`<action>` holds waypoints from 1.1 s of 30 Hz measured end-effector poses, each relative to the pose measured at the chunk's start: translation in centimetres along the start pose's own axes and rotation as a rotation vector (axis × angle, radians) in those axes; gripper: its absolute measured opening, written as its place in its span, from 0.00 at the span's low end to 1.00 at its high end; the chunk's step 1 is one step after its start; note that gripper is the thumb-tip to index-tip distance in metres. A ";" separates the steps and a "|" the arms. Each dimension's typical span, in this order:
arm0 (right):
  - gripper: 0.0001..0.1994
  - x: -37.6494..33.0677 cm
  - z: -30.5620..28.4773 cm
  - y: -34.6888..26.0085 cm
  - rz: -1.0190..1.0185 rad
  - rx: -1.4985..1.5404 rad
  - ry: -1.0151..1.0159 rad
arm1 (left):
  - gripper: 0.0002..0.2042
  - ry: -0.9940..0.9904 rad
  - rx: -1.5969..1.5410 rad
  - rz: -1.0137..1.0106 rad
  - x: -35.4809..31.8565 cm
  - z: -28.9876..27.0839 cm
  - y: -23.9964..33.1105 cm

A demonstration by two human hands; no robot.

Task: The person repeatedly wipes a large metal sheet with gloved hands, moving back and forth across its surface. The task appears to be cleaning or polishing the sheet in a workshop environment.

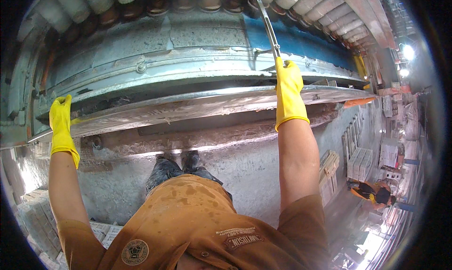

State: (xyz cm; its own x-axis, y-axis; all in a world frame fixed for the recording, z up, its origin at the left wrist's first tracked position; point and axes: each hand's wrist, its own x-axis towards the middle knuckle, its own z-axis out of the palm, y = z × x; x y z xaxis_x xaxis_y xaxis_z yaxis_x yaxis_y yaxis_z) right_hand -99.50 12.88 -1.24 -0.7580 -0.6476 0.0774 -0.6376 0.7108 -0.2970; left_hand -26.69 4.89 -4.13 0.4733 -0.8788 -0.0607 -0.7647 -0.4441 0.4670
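Observation:
Both my hands wear yellow rubber gloves. My right hand [288, 81] is closed around the lower end of a long, narrow metal bar [267, 24] with a slot and a bolt. The bar slants up and left to the row of rollers. My left hand [60, 117] is at the far left, its fingers curled by the end of a long metal panel [202, 106]; what they hold is hidden. Both forearms cross over this panel's edge. Beyond it lies a machine bed with wet grey slabs [207, 34] and a blue surface [301, 44] to the right.
Thick pale rollers [325, 11] line the machine's far side. A dark gap runs between the bed and the panel. Behind on the right stand a wooden pallet [329, 169], stacked pale blocks [360, 164] and another person [374, 194] with yellow gloves. More stacks [37, 218] are at lower left.

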 end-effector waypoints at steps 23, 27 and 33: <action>0.30 0.4 0.2 0.4 -0.020 -0.022 0.006 | 0.27 0.044 0.172 0.124 0.9 0.1 -0.9; 0.32 0.8 0.1 0.7 0.006 -0.033 -0.020 | 0.27 0.044 0.187 0.152 0.0 -0.1 0.2; 0.35 1.9 1.7 1.7 0.027 0.006 -0.069 | 0.29 0.057 0.274 0.150 0.3 -0.5 0.1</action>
State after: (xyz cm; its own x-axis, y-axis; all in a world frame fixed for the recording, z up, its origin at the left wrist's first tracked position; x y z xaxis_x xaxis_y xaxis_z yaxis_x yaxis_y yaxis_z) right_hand -101.75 12.41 -3.24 -0.7637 -0.6456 0.0035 -0.6158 0.7268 -0.3041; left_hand -26.44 4.64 -3.65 0.3637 -0.9305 0.0438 -0.9137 -0.3472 0.2111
